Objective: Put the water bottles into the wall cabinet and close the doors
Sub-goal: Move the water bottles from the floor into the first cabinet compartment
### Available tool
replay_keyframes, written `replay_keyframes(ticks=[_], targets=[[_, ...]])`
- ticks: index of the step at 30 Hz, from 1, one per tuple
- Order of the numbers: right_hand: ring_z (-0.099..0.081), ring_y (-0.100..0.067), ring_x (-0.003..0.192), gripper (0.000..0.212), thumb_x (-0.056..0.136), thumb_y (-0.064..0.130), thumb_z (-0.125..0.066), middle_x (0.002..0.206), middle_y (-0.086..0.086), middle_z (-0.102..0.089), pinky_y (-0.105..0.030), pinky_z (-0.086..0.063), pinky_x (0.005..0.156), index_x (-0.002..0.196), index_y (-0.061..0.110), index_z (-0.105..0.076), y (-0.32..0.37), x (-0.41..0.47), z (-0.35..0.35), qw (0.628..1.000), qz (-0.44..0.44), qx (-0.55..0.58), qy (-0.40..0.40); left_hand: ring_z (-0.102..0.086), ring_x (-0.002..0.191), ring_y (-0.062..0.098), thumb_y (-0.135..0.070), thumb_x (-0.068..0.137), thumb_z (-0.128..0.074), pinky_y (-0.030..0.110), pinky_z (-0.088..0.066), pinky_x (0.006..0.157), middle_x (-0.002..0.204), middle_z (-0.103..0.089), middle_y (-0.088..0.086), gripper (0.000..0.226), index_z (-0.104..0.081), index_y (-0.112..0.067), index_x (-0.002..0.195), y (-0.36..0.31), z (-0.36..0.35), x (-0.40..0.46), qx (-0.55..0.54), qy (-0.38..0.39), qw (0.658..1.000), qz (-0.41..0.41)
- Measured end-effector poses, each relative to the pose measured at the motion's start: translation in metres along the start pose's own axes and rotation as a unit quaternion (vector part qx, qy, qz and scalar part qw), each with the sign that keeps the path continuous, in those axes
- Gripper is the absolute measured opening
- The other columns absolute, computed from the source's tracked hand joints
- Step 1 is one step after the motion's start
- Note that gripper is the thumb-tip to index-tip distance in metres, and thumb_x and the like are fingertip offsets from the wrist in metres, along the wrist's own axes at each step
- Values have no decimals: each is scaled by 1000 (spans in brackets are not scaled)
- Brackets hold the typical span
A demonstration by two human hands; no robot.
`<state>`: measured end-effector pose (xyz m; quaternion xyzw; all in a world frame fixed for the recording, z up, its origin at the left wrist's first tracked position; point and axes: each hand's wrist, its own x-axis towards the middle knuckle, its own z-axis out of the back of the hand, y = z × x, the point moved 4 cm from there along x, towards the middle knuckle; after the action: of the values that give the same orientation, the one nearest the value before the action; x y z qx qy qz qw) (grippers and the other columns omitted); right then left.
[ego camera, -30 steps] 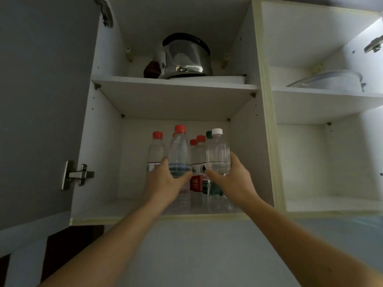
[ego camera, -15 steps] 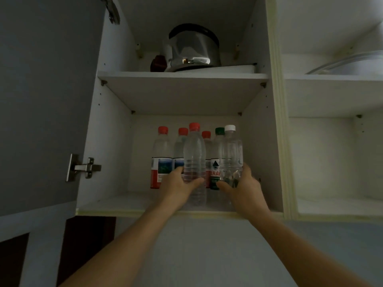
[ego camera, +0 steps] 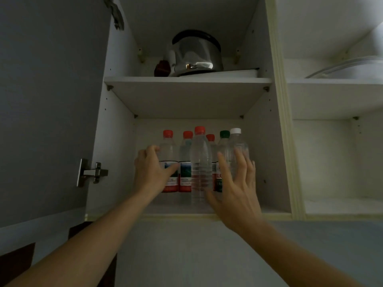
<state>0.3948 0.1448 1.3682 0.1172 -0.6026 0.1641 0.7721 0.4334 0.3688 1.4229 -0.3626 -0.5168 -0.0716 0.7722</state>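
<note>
Several water bottles stand on the lower shelf (ego camera: 116, 212) of the open wall cabinet. A clear red-capped bottle (ego camera: 200, 158) stands at the front middle, a white-capped bottle (ego camera: 238, 146) to its right, and a green-capped one (ego camera: 223, 146) behind. Labelled red-capped bottles (ego camera: 169, 150) stand at the left. My left hand (ego camera: 150, 168) curls loosely beside the leftmost labelled bottle, thumb across its label. My right hand (ego camera: 238, 187) is spread with straight fingers in front of the white-capped bottle, holding nothing.
The grey left door (ego camera: 47, 100) hangs open with its hinge (ego camera: 91, 172) showing. A steel kettle (ego camera: 196, 52) sits on the upper shelf. The right compartment (ego camera: 335, 162) is open, with a glass lid (ego camera: 348, 67) on its upper shelf.
Both hands have let go of the two front bottles, which now stand on the shelf. My left hand moved left to the labelled bottle; my right hand opened and drew back.
</note>
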Motion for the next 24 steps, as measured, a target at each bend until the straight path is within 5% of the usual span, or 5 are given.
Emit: replay_keyframes(ticks=[3,6,10,13,24], targets=[[8,-42,155,94,91,68,-52,167,-20,0,-60,9,120,163,29,-6,22,17,-10,999,-6,-45,14,-52,124,30,-43,72,-88,44,-52,98,144,-43,10,98,-31,-20,148,15,-6,17,-34,84,993,77],[1,-41,155,96,93,63,-52,167,-19,-7,-59,15,120,163,28,4,32,22,-23,996,-32,-69,51,-62,99,14,-26,74,-90,32,-54,79,131,-58,3,100,-26,-23,151,31,-21,19,-141,179,968,106],[-29,-43,148,101,94,33,-66,165,-22,-15,-56,-23,123,161,27,9,47,26,-36,995,-45,-37,76,-60,86,-3,-13,73,-89,22,-53,69,103,-62,-16,82,-37,-32,134,50,-31,29,-159,206,963,67],[-51,-42,127,110,91,13,-67,156,-19,-27,-49,-52,91,157,35,18,46,36,-38,988,-118,55,84,-64,93,4,-14,71,-90,29,-56,79,108,-66,-11,76,-40,-33,126,59,-30,34,-152,204,966,52],[-58,-40,111,104,97,25,-65,142,-19,-37,-52,-55,84,156,34,21,41,31,-27,987,-136,28,84,-63,107,29,-4,78,-84,44,-56,88,126,-61,12,80,-39,-15,143,93,-14,42,-121,126,982,69]])
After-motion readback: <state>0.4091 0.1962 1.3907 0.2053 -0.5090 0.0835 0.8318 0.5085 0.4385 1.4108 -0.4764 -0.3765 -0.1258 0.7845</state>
